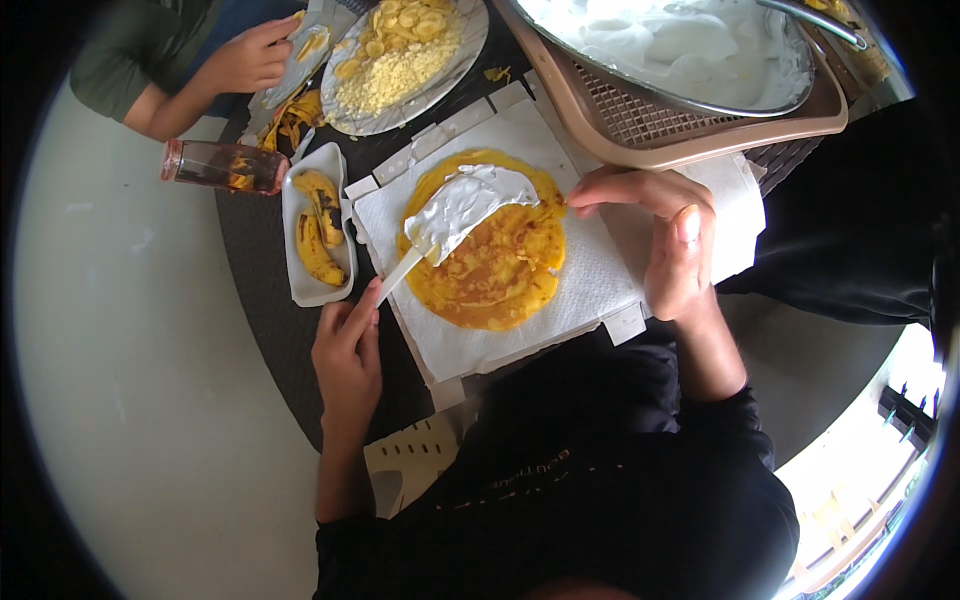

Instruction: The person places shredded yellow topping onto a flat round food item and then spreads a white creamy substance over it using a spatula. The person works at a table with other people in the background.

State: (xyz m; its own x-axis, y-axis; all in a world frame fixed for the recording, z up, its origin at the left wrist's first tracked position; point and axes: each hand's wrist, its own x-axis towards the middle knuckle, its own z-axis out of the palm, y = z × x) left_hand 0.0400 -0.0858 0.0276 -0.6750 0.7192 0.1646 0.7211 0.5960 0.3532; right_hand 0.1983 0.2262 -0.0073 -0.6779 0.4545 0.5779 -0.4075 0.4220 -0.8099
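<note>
A round golden-brown pancake (497,282) lies on white paper towels (590,290) over a flat cardboard sheet. White cream (478,205) covers the upper part of it, while its lower part is bare and browned. My left hand (347,350) grips the handle of a white spatula (403,275), whose blade rests at the lower left edge of the cream. Beside the pancake's right edge, my right hand (672,235) is held with bent fingers and the thumb apart, holding nothing. Its fingertips are close to the rim; whether they touch cannot be made out.
A large bowl of white cream (690,50) stands in a brown plastic basket (660,150) at the back right. At the back are a plate (365,120) of banana slices and crumbly pieces, bananas (320,235) in a white tray (345,265), a glass bottle (225,165) and another person's hand (252,58).
</note>
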